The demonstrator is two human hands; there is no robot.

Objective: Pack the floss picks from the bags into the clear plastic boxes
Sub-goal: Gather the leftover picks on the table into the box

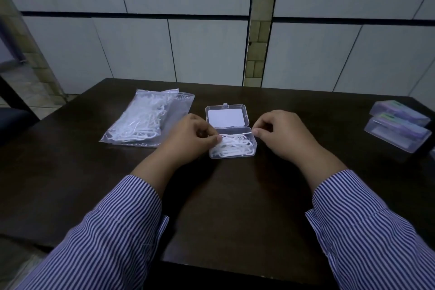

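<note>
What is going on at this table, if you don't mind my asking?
A person in a striped shirt is packing floss picks into an open clear box in the middle of the table. The left hand and right hand pinch the two ends of one pick over the box, which already holds a layer of picks. A bag of more picks lies to the left, and closed boxes are stacked at the right edge.

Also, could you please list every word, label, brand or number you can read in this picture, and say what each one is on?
No text can be read.
Closed boxes: purple and green label inserts, print too blurred to read.
Open clear box: white card in the lid, looks blank.
Bags of floss picks: no visible print.
</note>
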